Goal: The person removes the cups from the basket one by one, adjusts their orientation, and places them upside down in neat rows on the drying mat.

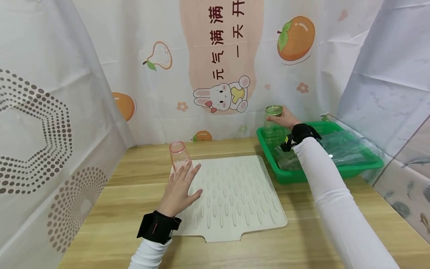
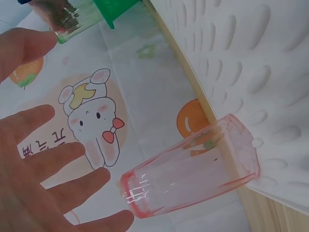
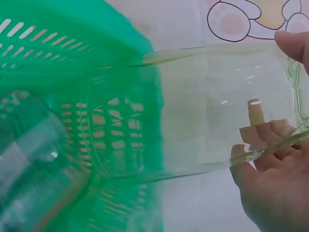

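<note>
A pink-tinted clear glass [image 1: 178, 155] stands at the back left corner of the white ridged drying board [image 1: 235, 190], its narrower end up. Beside it my left hand [image 1: 179, 186] is held with fingers spread and nothing in them; the left wrist view shows the fingertips close to the narrow end of the glass. My right hand [image 1: 285, 118] grips a green-tinted clear glass [image 3: 203, 111] around its upper end. The lower end of that glass overlaps the green basket [image 1: 361, 170], at the basket's back left corner.
Several more clear glasses [image 1: 346, 147] lie in the basket, on the right side of the wooden table [image 1: 141, 220]. A white printed curtain [image 1: 161, 97] hangs right behind the table. The board's front tab [image 1: 223, 235] points toward me.
</note>
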